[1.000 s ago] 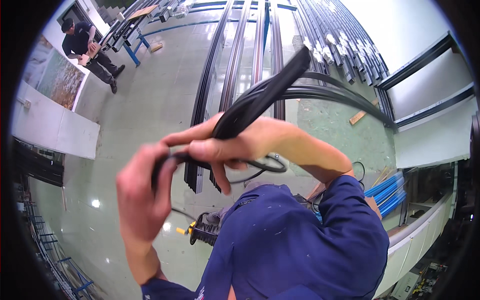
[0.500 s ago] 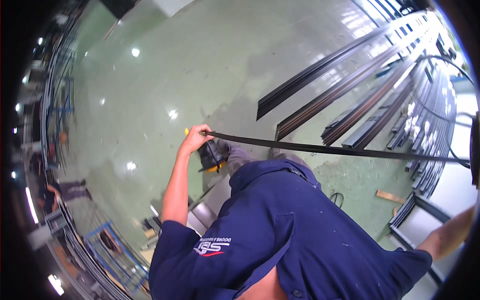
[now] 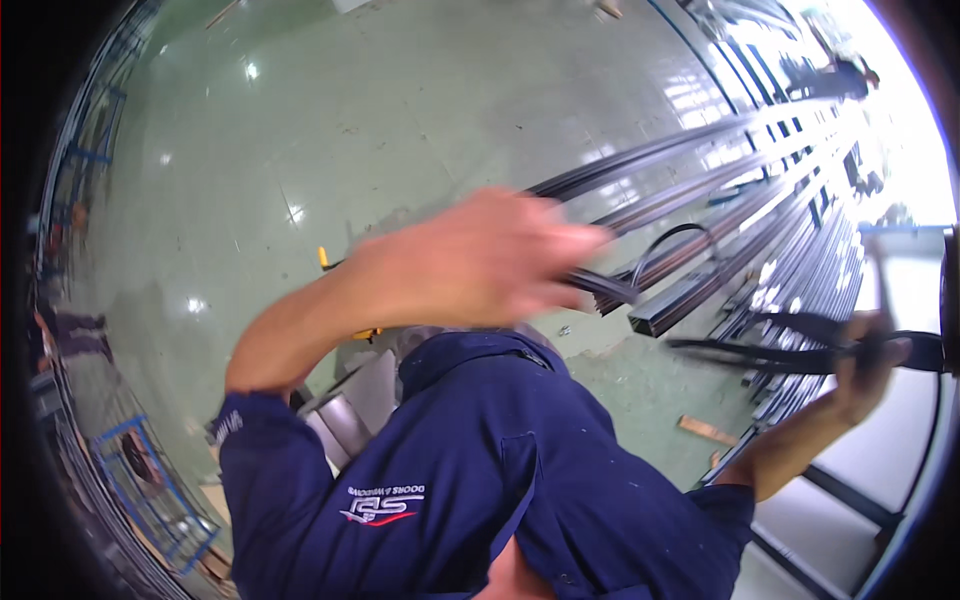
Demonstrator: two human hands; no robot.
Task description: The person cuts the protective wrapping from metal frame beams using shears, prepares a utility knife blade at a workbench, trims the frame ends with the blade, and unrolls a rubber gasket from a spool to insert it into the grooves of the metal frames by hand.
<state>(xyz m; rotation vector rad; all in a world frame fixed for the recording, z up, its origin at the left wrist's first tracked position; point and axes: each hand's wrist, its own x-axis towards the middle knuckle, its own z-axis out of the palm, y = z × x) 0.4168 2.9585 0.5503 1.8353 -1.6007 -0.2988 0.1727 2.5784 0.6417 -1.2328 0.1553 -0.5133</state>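
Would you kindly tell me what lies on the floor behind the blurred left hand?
Behind the left hand lie long dark metal profiles on the pale green floor. The hand covers their near ends and part of the black rubber strip.

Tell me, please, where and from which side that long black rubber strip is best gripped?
Probably on the black rubber strip just inboard of the right hand, where it runs taut and nearly level. Come from above, fingers wrapping around: it is thin and flexible. The left hand is blurred.

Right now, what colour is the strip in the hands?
Black. The strip shows best in the head view, gripped by the right hand.
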